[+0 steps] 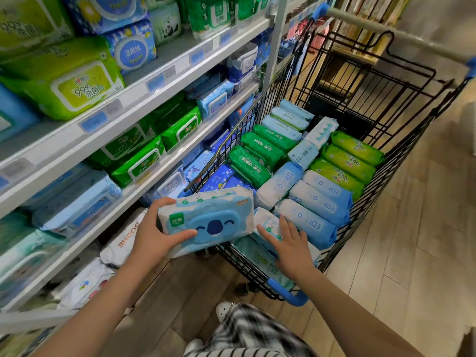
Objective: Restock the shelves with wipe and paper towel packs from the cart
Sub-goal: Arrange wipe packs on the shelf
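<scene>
Down at the near corner of the black wire shopping cart point(401, 150), the left hand point(157, 235) grasped a white-and-blue soft wipe pack with a smiling koala face lid point(208, 217). Its thumb lay across the front and its fingers wrapped round the left end. That pack was held level just above the cart's near rim, between the cart and the white metal store shelves point(134, 99) to the left.

The right hand point(288, 243) was released, fingers straight and spread, resting flat on another white-and-blue wipe pack point(268, 222) lying at the near end of the basket.

Inside the cart, more packs stood on edge in rows. Light blue packs marked EDI point(319, 202) sat just beside the right hand, with lime green packs point(347, 161) along the right wall. Dark green packs point(260, 150) filled the middle, and pale blue packs point(288, 119) lay beyond them at the far end. Dark blue packs point(219, 176) sat against the left wall, just behind the held pack.

The shelves carried lime green, dark green and blue lidded wipe packs on several levels, with white packs lowest. Below, a black-and-white checked garment point(252, 331) and a white shoe point(224, 309) showed over the wood-look plank floor point(386, 279).
</scene>
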